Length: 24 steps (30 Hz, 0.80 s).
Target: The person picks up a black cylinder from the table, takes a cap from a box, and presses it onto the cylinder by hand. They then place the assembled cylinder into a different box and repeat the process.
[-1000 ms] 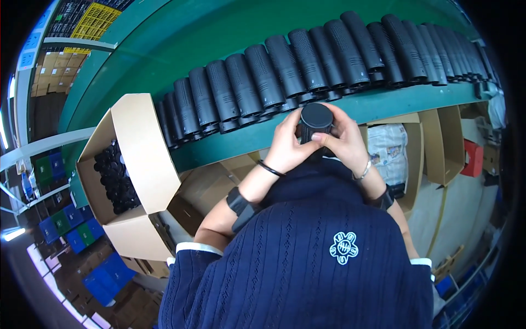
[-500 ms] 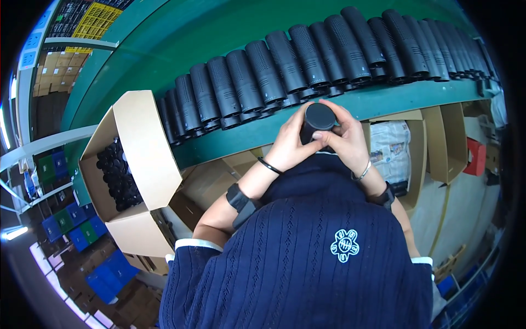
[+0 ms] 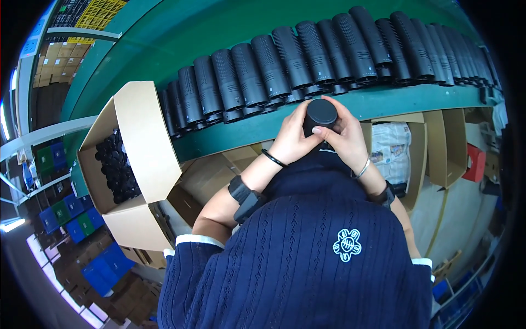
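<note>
Close in front of my chest I hold a black plastic cylinder, its round, flat black end facing up. My left hand wraps its left side. From the right my right hand grips it, the thumb lying across the near side just under the rim. The cylinder's lower part is hidden by my hands and shirt. Just beyond them, a long stacked row of similar black cylinders lies on the green table, many with textured sides and open near ends.
At the left an open cardboard box contains many round black caps. Below the table's near edge, right of me, a carton holds newspaper; another open carton and a red box are beyond it. Blue bins stand lower left.
My view has shifted slightly. Both hands keep hold of the cylinder, and its top now faces up a little more squarely; my right thumb has slid a little.
</note>
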Each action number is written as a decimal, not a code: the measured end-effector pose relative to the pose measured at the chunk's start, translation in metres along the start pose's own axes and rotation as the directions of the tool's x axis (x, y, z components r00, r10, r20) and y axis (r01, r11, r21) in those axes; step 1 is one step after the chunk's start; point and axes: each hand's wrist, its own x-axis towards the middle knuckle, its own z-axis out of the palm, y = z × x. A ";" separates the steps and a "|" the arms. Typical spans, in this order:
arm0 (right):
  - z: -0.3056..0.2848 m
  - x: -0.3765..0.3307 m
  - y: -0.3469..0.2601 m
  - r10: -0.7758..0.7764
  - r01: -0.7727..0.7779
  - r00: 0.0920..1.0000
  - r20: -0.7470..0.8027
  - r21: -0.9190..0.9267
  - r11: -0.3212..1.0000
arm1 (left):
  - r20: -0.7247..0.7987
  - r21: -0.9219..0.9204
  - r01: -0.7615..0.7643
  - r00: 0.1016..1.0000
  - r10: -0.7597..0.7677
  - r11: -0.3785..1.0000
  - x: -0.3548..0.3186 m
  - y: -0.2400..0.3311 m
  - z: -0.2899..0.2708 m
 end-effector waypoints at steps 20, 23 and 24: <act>-0.020 0.003 -0.001 0.024 -0.036 0.989 0.144 0.080 0.996 | 0.205 0.031 0.069 0.976 -0.074 0.997 0.005 0.011 -0.014; -0.014 0.000 -0.004 0.030 -0.029 0.993 0.113 -0.007 1.000 | 0.187 0.178 -0.051 0.982 0.017 0.983 0.003 0.022 -0.017; -0.013 0.000 -0.006 0.044 -0.040 0.991 0.123 -0.035 0.999 | 0.197 0.164 -0.056 0.980 0.023 0.985 0.002 0.023 -0.020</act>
